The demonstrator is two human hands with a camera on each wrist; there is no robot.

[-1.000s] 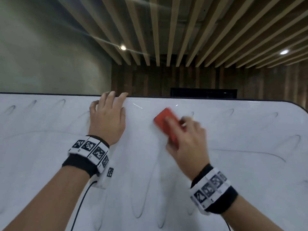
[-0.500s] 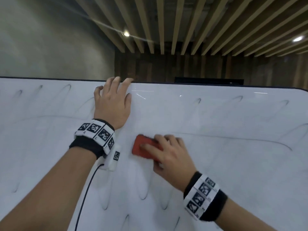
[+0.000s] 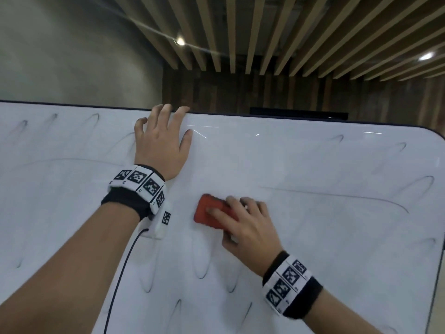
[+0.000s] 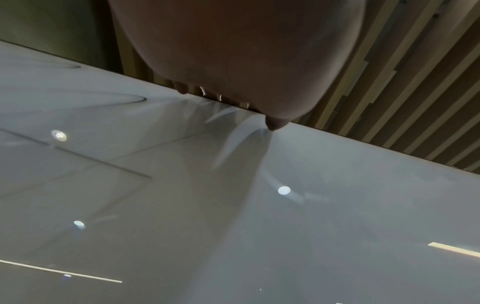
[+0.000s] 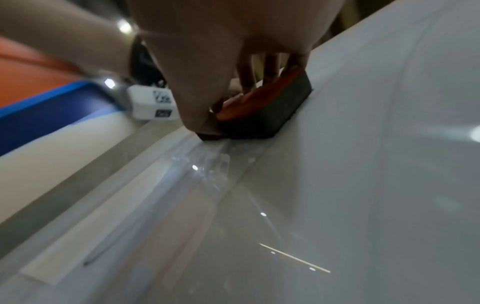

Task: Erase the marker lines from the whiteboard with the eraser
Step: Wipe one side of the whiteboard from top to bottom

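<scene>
A large whiteboard (image 3: 313, 237) fills the lower head view, covered with faint grey loops and a long thin marker line (image 3: 337, 196) at the right. My right hand (image 3: 243, 225) grips a red eraser (image 3: 207, 210) with a dark felt base (image 5: 262, 117) and presses it flat on the board near the middle. My left hand (image 3: 163, 143) lies flat on the board at its top edge, fingers straight and reaching over the rim. In the left wrist view the left palm (image 4: 233, 51) sits against the whiteboard's top edge (image 4: 363, 144).
The whiteboard's dark rim (image 3: 313, 119) runs along the top and curves down at the right corner (image 3: 435, 145). A black cable (image 3: 120, 273) hangs from my left wrist unit across the board. Behind stand a grey wall and a wooden slatted ceiling (image 3: 265, 32).
My right hand swept the eraser from the upper middle of the board down and left, then held near the left wrist. The left hand stayed at the top edge.
</scene>
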